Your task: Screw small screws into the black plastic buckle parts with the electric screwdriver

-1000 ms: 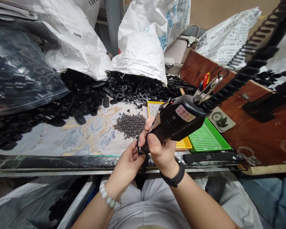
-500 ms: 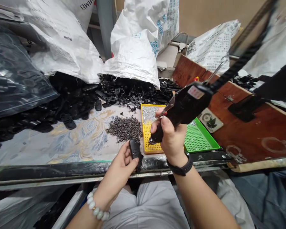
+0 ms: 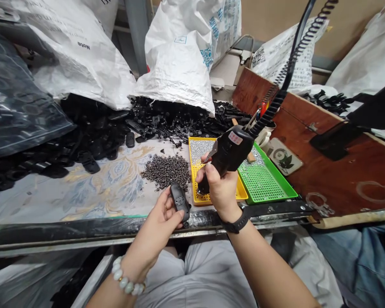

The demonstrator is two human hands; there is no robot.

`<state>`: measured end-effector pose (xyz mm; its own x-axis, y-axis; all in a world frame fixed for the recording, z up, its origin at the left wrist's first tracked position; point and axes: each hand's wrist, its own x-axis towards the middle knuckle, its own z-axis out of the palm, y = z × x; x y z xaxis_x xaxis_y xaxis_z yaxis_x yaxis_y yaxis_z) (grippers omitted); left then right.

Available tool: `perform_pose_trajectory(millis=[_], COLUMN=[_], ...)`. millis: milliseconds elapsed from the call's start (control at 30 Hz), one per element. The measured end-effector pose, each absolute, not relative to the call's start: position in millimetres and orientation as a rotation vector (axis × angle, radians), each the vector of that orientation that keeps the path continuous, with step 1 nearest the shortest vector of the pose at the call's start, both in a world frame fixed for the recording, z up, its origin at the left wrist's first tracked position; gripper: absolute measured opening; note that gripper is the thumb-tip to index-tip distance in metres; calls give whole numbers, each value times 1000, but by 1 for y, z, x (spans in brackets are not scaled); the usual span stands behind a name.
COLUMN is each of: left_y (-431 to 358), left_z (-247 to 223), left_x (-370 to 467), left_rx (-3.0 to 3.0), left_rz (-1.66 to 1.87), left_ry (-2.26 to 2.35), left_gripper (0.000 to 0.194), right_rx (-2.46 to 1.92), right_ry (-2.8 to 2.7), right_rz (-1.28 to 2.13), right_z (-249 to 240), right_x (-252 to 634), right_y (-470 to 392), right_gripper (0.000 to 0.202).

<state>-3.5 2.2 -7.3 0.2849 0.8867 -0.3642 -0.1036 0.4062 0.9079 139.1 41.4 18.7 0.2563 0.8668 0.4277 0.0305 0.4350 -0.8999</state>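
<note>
Between the thumb and fingers of my left hand (image 3: 162, 216) is a small black plastic part (image 3: 180, 202), oblong with rounded ends, held at the table's front edge. My right hand (image 3: 223, 186) is wrapped round a black electric screwdriver (image 3: 231, 147) with a coiled cord rising from its top. The tool slants down to the left, its tip low over the yellow tray (image 3: 243, 193), and I cannot tell whether it touches. Silver screws (image 3: 200, 149) fill the far end of that tray. A heap of small dark metal pieces (image 3: 167, 172) lies beyond my left hand.
A green tray (image 3: 269, 186) with scattered silver screws stands right of the yellow one. A brown wooden board (image 3: 336, 171) borders the right side. Black plastic parts (image 3: 93, 128) pile along the back and left, under white sacks (image 3: 179, 72).
The screwdriver has swung more upright and moved left and slightly down with my right hand. The black part in my left hand has turned, showing more of its broad face.
</note>
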Motion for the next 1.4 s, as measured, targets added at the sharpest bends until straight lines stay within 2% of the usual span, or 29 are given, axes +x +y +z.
perform_pose_trajectory(millis=[200, 367, 533, 700, 900, 1067, 1133, 1200, 1300, 1400], left_y=[2, 4, 4, 3, 2, 2, 2, 2, 1, 1], left_z=[-4, -4, -5, -7, -5, -3, -3, -4, -6, -7], left_x=[-4, -4, -5, -5, -3, -2, -2, -3, -3, -2], left_rx=[869, 833, 810, 830, 851, 864, 862, 860, 855, 861], left_rz=[820, 825, 828, 821, 842, 853, 852, 842, 841, 856], left_ry=[1059, 1067, 1091, 1091, 1098, 1111, 1120, 1120, 1117, 1112], left_gripper=[77, 73, 71, 66, 61, 60, 61, 62, 65, 64], right_rx=[-924, -866, -1070, -1303, -1375, -1400, -1480, -1498, -1269, -1043], right_ry=[-1130, -1138, -1286, -1579, -1558, -1461, -1544, -1609, -1474, -1310], right_rz=[695, 621, 531, 553, 895, 1261, 1213, 1017, 664, 530], right_z=[27, 44, 47, 43, 31, 19, 21, 29, 51, 74], right_x=[138, 139, 154, 181, 194, 193, 197, 202, 209, 207], right_y=[43, 44, 46, 45, 49, 48, 44, 40, 40, 49], right_gripper=[23, 24, 20, 27, 24, 40, 46, 48, 49, 42])
